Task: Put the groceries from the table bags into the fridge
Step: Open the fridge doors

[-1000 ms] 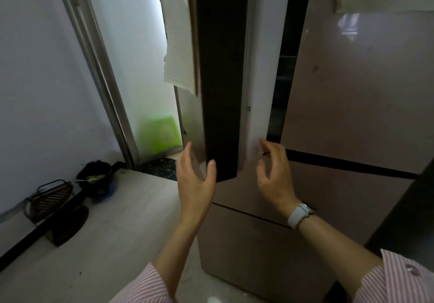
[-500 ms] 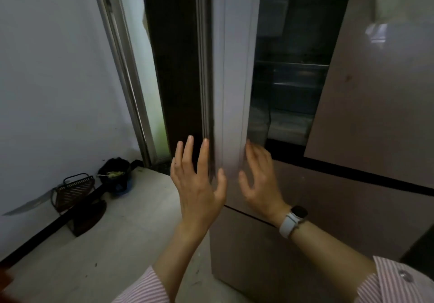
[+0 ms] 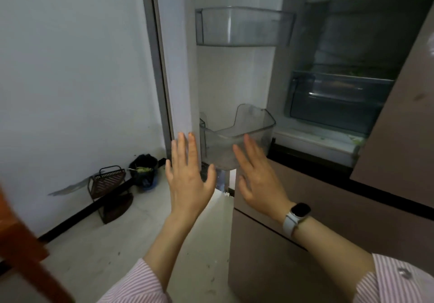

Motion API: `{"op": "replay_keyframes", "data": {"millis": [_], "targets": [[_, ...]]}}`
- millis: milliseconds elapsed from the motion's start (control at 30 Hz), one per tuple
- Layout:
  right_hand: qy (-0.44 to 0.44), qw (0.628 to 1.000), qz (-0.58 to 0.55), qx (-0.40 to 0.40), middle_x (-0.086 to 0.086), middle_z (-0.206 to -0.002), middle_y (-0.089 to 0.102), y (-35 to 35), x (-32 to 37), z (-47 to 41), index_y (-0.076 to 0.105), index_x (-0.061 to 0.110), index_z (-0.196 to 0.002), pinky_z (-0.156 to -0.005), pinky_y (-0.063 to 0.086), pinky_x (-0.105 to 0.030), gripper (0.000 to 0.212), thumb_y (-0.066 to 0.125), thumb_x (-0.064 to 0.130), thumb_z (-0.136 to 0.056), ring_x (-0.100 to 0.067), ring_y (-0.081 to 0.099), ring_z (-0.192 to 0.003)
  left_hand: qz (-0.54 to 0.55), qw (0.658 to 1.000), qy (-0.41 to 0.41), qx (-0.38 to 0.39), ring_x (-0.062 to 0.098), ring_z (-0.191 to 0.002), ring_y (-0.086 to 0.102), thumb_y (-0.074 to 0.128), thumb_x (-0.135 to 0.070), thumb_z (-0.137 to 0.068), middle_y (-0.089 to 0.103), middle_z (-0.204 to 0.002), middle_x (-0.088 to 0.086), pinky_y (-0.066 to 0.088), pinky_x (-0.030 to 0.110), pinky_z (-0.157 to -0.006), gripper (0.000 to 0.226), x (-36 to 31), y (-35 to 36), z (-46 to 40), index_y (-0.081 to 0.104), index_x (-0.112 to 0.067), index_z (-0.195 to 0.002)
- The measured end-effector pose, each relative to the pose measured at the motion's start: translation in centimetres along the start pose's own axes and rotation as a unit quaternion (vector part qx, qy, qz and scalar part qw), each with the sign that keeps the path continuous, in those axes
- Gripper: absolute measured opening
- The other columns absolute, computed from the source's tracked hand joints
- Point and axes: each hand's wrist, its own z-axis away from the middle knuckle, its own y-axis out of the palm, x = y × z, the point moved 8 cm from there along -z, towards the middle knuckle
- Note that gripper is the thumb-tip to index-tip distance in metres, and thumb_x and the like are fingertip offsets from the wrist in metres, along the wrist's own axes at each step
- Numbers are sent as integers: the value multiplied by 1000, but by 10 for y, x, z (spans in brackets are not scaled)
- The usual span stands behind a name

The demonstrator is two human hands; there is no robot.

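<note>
Fridge [image 3: 340, 96] left door [image 3: 178, 72] open, its two clear door bins [image 3: 244, 26] bare; left hand [image 3: 187, 180] and right hand [image 3: 258, 180] raised, fingers spread, holding nothing; groceries out of view.

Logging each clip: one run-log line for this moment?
left hand: open, empty | right hand: open, empty | fridge door: open | door bins: look empty

Pink-striped sleeves [image 3: 141, 284], white watch strap [image 3: 290, 223]

Pale floor [image 3: 77, 251] below me: wire rack [image 3: 108, 185] against wall, dark bin [image 3: 143, 170] just beside it. Two clear door shelves [image 3: 244, 26], nothing visible inside.
</note>
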Motion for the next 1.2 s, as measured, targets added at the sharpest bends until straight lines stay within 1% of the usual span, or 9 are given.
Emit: {"op": "replay_keyframes", "data": {"millis": [133, 233, 333, 433, 567, 700, 967, 1067, 1200], "targets": [[-38, 999, 7, 8, -8, -152, 17, 3, 7, -13, 23, 14, -143, -112, 14, -46, 60, 35, 19, -84, -17, 8, -141, 31, 998, -49, -18, 30, -141, 14, 50, -30, -86, 16, -154, 10, 24, 55, -107, 67, 5, -10, -10, 23, -13, -145], [-31, 999, 36, 6, -12, -140, 45, -16, -15, -13, 45, 11, -132, -111, 21, -47, 51, 38, 18, -81, -21, 29, -135, 75, 995, 43, -57, 27, -131, 34, 47, -29, -84, 38, -141, 15, 30, 37, -104, 52, -29, -14, -5, 40, -12, -132], [-25, 984, 175, 28, -14, -121, 61, -50, -56, -3, 60, 9, -116, -107, 27, -55, 42, 59, 13, -74, -30, 51, -121, 135, 982, 130, -30, 24, -122, 42, 48, -25, -84, 50, -130, 13, 34, 32, -103, 44, -67, 6, -3, 46, -11, -125], [-9, 929, 358, 96, -18, -106, 65, -90, -108, 10, 66, 7, -98, -106, 20, -63, 36, 71, 15, -63, -34, 58, -111, 182, 971, 148, 36, 20, -121, 43, 46, -28, -84, 50, -129, 11, 36, 30, -103, 46, -99, 41, -14, 49, -9, -126], [30, 846, 513, 142, -24, -106, 66, -154, -162, 16, 69, 1, -93, -107, 4, -60, 36, 74, 18, -62, -38, 57, -112, 211, 958, 163, 106, 20, -123, 43, 45, -29, -86, 48, -132, 7, 38, 34, -101, 47, -141, 88, -33, 47, -10, -130], [13, 801, 574, 170, -17, -108, 67, -178, -180, 19, 69, 5, -96, -104, 16, -60, 36, 72, 21, -64, -33, 57, -114, 245, 943, 159, 158, 22, -126, 40, 55, -16, -88, 44, -134, 7, 33, 34, -103, 47, -172, 128, -45, 43, -10, -133], [-2, 772, 606, 195, -14, -113, 65, -174, -181, 25, 67, 9, -102, -105, 24, -52, 35, 46, 27, -80, -31, 55, -116, 307, 911, 166, 219, 11, -129, 32, 53, -22, -90, 41, -139, -1, 24, 23, -103, 49, -194, 169, -29, 37, -18, -137], [5, 791, 588, 168, -14, -115, 65, -177, -162, 34, 66, 8, -103, -107, 25, -50, 39, 38, 30, -84, -30, 54, -118, 340, 881, 209, 255, -1, -127, 23, 52, -28, -91, 34, -143, -5, 20, 19, -103, 55, -206, 167, -9, 30, -22, -141], [19, 824, 560, 88, -12, -118, 63, -187, -127, 57, 65, 8, -102, -109, 25, -49, 35, 44, 30, -86, -28, 50, -123, 383, 837, 255, 297, -6, -132, 10, 54, -36, -89, 17, -147, -18, 18, 24, -109, 68, -232, 161, 12, 13, -33, -144]]}}
